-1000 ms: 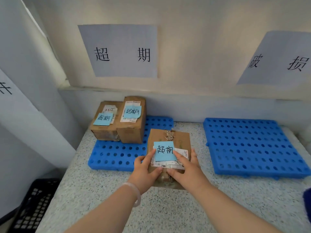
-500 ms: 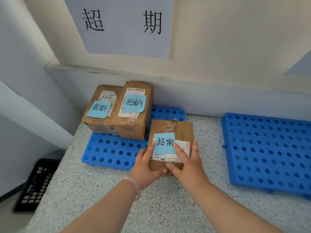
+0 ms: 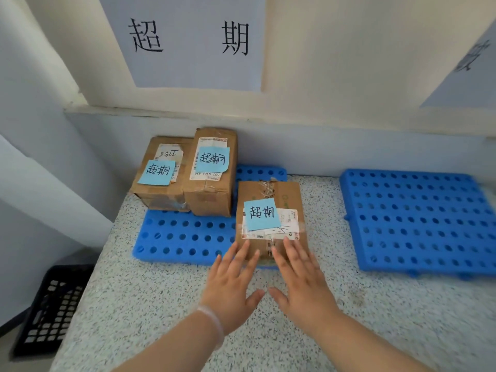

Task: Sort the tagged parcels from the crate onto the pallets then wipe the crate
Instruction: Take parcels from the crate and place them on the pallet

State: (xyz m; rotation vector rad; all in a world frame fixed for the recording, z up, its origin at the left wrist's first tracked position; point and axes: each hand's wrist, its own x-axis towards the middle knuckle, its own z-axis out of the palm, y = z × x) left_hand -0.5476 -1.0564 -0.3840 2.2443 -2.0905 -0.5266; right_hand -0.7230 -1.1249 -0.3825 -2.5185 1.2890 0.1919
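Note:
A brown cardboard parcel (image 3: 269, 194) with a light blue tag lies on the right part of the left blue pallet (image 3: 185, 238). My left hand (image 3: 232, 280) and my right hand (image 3: 298, 277) are flat with fingers straight, fingertips at the parcel's near edge; neither holds anything. Two more tagged brown parcels, a low one (image 3: 158, 181) and a taller one (image 3: 210, 173), stand side by side at the back of the same pallet, under a wall sign (image 3: 188, 41) with the same characters as the tags.
A second blue pallet (image 3: 418, 224) lies bare to the right on the speckled counter (image 3: 161, 304), below another partly visible sign (image 3: 467, 65). A black plastic crate (image 3: 51, 310) sits on the floor at the lower left, beside the counter's edge.
Both hands let go of the third parcel, which now rests on the left pallet, and drew back toward me with fingers spread flat.

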